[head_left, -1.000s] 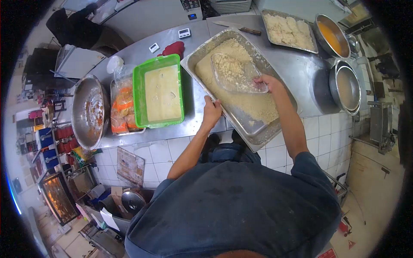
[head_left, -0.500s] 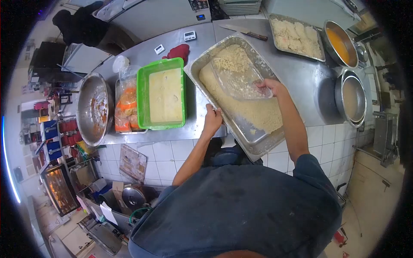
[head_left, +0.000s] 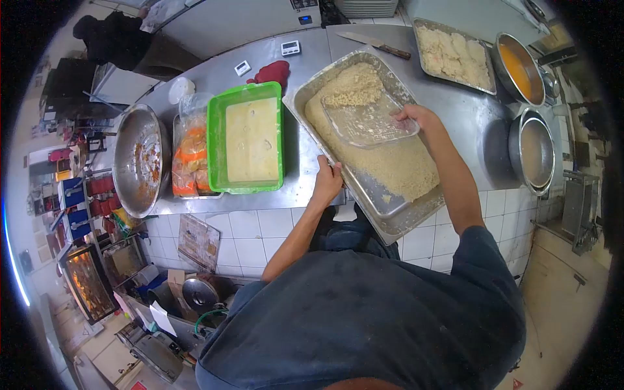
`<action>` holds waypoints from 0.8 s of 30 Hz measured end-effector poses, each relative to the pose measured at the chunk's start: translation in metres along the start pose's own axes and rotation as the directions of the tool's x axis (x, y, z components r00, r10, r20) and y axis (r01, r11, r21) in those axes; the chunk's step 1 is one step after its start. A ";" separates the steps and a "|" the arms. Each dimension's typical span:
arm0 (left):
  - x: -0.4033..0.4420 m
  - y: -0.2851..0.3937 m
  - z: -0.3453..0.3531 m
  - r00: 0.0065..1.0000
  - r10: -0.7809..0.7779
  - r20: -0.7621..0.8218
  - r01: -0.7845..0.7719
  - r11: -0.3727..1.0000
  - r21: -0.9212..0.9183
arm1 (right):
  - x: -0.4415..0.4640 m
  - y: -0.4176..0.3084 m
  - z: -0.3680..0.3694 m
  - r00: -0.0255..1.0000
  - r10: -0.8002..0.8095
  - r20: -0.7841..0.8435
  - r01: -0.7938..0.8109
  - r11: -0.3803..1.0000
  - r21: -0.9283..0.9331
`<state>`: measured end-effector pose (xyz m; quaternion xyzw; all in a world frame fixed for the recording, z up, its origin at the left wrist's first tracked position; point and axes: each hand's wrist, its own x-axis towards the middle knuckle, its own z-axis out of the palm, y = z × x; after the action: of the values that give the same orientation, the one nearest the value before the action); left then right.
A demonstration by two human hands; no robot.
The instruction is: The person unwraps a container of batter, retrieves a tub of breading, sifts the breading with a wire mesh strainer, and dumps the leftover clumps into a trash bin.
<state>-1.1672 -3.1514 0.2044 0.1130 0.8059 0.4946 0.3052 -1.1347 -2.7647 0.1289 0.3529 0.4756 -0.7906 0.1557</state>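
Note:
My left hand (head_left: 328,180) is closed on the left rim of a deep metal tray (head_left: 380,224), which sits askew and juts over the table's front edge. Pale breadcrumbs (head_left: 406,172) cover much of its bottom, leaving a bare metal patch near the front corner. Inside it, my right hand (head_left: 416,118) grips the right edge of a clear plastic container (head_left: 364,123), fingers wrapped over the rim. Crumbs are heaped at the container's far end, and a thin dusting coats the rest of it.
Left of the tray stands a green tub (head_left: 281,149) of pale batter, then bagged orange food (head_left: 192,159) and a large metal bowl (head_left: 140,162). Behind lie a knife (head_left: 374,44) and a tray of breaded pieces (head_left: 455,55). Bowls (head_left: 538,153) stand right. A person (head_left: 120,42) is at far left.
The container has tilted and shifted slightly within the tray, its crumbs gathered more at the far end. My left hand keeps its grip on the tray's rim.

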 end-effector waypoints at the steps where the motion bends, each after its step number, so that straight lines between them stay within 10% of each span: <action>1: -0.001 -0.001 0.000 1.000 0.000 -0.003 0.000 1.000 0.013 | 0.003 0.000 0.005 0.999 0.046 -0.001 -0.046 0.999 -0.003; 24: 0.013 -0.011 -0.008 0.997 -0.028 0.070 0.029 0.999 -0.021 | -0.004 0.006 0.050 0.984 0.061 -0.168 -0.057 0.998 0.030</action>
<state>-1.1809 -3.1562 0.1926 0.1153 0.7907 0.4948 0.3415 -1.1486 -2.8109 0.1430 0.4343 0.4663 -0.7590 0.1337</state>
